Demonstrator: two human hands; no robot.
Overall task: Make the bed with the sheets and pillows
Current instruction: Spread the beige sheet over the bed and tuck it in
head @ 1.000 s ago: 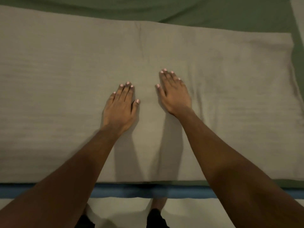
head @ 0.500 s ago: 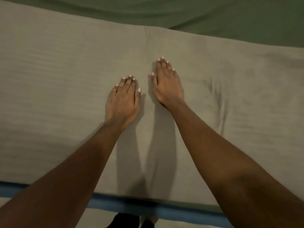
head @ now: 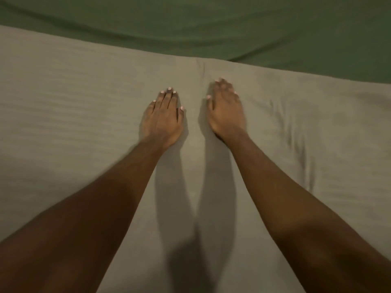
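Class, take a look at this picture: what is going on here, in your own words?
A person seems to be smoothing bedclothes. The left hand and the right hand lie flat, fingers straight, side by side on a grey sheet that covers part of a green sheet. Neither grips anything. Creases show in the grey sheet to the right.

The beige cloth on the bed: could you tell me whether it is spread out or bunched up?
Spread out: the beige cloth lies flat on the green sheet, with only a few creases beside the right hand.

Slight blur on right hand [head: 227, 112]
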